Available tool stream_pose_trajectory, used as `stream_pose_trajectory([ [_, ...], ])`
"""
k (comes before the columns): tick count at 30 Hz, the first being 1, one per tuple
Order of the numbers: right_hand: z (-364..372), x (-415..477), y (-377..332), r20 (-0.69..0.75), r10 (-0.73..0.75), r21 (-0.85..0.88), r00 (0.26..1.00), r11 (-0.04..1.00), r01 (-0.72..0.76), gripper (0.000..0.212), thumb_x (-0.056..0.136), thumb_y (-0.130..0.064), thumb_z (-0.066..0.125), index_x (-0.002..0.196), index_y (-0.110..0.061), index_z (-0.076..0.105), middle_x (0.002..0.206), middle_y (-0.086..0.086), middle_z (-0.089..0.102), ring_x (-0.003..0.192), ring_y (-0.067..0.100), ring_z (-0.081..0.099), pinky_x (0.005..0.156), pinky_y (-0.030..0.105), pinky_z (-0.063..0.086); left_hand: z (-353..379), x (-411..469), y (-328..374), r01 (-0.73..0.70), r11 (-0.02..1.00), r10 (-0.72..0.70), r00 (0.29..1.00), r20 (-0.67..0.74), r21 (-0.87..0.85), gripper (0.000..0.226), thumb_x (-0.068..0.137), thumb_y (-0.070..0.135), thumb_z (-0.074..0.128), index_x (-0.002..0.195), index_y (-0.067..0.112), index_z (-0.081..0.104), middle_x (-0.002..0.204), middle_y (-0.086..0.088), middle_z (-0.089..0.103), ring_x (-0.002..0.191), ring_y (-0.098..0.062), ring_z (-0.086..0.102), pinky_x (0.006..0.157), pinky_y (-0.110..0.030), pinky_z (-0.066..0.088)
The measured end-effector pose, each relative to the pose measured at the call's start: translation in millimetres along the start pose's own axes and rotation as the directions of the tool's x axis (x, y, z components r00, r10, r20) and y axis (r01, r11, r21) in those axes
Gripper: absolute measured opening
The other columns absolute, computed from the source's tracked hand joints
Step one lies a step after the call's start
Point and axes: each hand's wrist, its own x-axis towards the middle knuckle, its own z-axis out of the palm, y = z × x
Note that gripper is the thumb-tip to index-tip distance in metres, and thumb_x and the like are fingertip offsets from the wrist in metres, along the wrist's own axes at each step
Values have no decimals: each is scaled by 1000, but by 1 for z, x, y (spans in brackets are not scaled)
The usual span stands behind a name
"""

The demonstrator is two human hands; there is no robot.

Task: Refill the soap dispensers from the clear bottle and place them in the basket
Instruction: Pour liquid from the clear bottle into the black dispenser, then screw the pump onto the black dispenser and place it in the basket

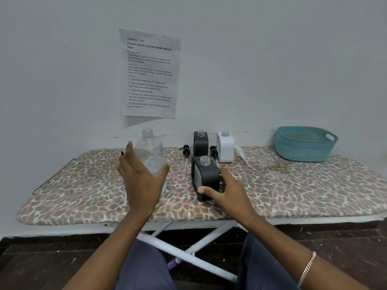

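The left hand (142, 181) is spread wide just in front of the uncapped clear bottle (149, 151), whether touching it I cannot tell; the right hand (227, 190) grips the near black dispenser (206, 176), tilted and capless, on the leopard-print board (293, 189); a second black dispenser (200, 143) and a white dispenser (225, 146) stand behind by the wall, pump heads (186, 150) lying beside them; the teal basket (304, 143) sits far right.

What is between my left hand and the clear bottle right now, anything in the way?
Nothing visible. The left hand is open just in front of the clear bottle, with no object between them. The nearest black dispenser stands off to the right, held by the right hand.
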Motion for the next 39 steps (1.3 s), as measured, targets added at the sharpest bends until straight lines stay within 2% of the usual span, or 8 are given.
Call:
stream_pose_trajectory([
  [4, 1, 0, 2, 19, 28, -12, 999, 1000, -28, 65, 74, -77, 78, 129, -54, 50, 114, -42, 64, 103, -12, 66, 80, 9, 53, -3, -2, 13, -197, 979, 202, 975, -99, 55, 113, 80, 57, 86, 162, 15, 21, 154, -20, 27, 138, -40, 31, 115, -53, 36],
  [7, 2, -2, 0, 27, 39, 1, 999, 999, -40, 60, 78, -64, 84, 126, -52, 51, 108, -43, 66, 93, -10, 71, 69, 9, 55, -2, -10, 25, -404, 914, 405, 906, -120, 33, 91, 88, 58, 79, 152, 12, 32, 147, -16, 31, 130, -34, 35, 119, -25, 22],
  [9, 4, -4, 0, 37, 48, 21, 998, 999, -49, 56, 81, -50, 89, 121, -55, 50, 105, -41, 67, 88, -12, 71, 65, 6, 53, 4, -20, 30, -460, 884, 455, 888, -70, -84, 77, 90, 54, 78, 141, 10, 40, 137, -11, 37, 124, -22, 41, 112, -18, 34],
  [13, 13, -9, 1, 22, 42, -11, 999, 999, -42, 54, 84, -39, 88, 125, -47, 53, 112, -21, 69, 96, -9, 69, 71, 9, 56, 17, -41, 39, -201, 935, 269, 938, 220, -291, 68, 87, 67, 73, 130, 22, 44, 116, 9, 46, 98, -10, 55, 81, -17, 50],
  [18, 20, -13, 1, 46, 30, 18, 999, 999, -31, 59, 89, -9, 72, 137, -36, 53, 117, -15, 68, 98, -2, 70, 72, 16, 57, 31, -52, 34, 24, 949, 131, 877, 462, -314, 90, 72, 84, 74, 140, 32, 44, 129, 10, 59, 114, -5, 64, 92, -28, 58],
  [27, 11, -9, 3, 88, 31, -80, 996, 996, -24, 63, 90, 7, 53, 143, -28, 54, 119, -8, 69, 98, -4, 67, 70, 13, 54, 34, -54, 34, 28, 967, 98, 876, 473, -252, 77, 77, 51, 85, 139, 30, 45, 111, 11, 65, 100, -7, 64, 82, -22, 54],
  [31, -5, 11, -5, -12, 29, -185, 1000, 982, -31, 53, 96, 5, 56, 143, -19, 57, 122, -4, 67, 106, 3, 63, 86, 16, 55, 32, -55, 35, 36, 961, 105, 871, 480, -276, 67, 78, 40, 74, 136, 34, 41, 98, 16, 62, 88, 3, 62, 63, -12, 49],
  [39, -31, 97, -67, -212, -177, -198, 961, 971, 135, 27, 98, -11, 63, 124, -13, 71, 110, -5, 72, 95, -2, 66, 76, 1, 47, 35, -61, 29, 59, 939, 114, 875, 470, -338, 65, 82, 38, 70, 138, 35, 39, 105, 15, 65, 92, 5, 64, 64, -11, 50],
])
